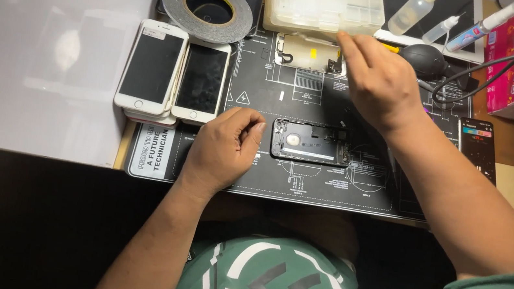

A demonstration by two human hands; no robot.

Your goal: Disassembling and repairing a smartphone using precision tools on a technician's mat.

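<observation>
An opened phone housing (311,142) is seen lying flat near the middle of the dark work mat (394,200), its long axis running parallel to the mat's near edge, with the end carrying a pale round part turned toward the left hand (222,149). That hand is curled loosely, fingertips drawn together just beside the housing's left end; whether anything is pinched between them cannot be told. The right hand (379,81) is stretched toward the mat's far edge, fingers pressed together and pointing at the clear compartment box (324,4), directly over a detached phone panel (304,52).

A slip could be judged likely if the housing is left unsteadied: it is touched lightly at most on one end, so a nudge from the right forearm, which crosses just beside its right end, could turn it. Small parts in the compartment box could be scattered if its near wall is knocked. Stacked white phones (174,75) and a tape roll (206,6) lie toward the far left corner.
</observation>
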